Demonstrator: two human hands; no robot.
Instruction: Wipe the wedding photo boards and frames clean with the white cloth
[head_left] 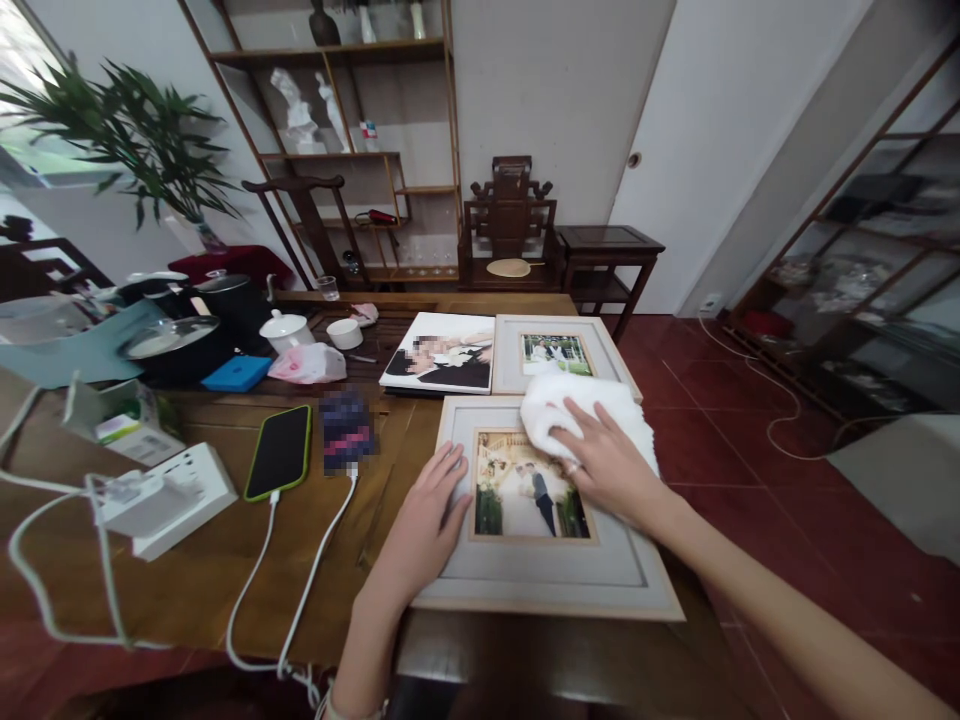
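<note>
A large framed photo (540, 575) with a pale wide border lies flat at the near edge of the wooden table (210, 560). My left hand (424, 520) rests flat on its left border, fingers stretched out. My right hand (611, 465) presses a white cloth (570, 400) onto the frame's upper right part, fingers spread over the cloth. Behind it lie a second framed photo (555, 352) and an unframed photo print (442, 352).
A phone in a green case (281, 452) lies left of the frame, with white cables (300, 590) and a white power strip (169, 500). Pots, a teapot, cups and a blue box crowd the far left. Shelves, a wooden chair and red floor tiles lie beyond.
</note>
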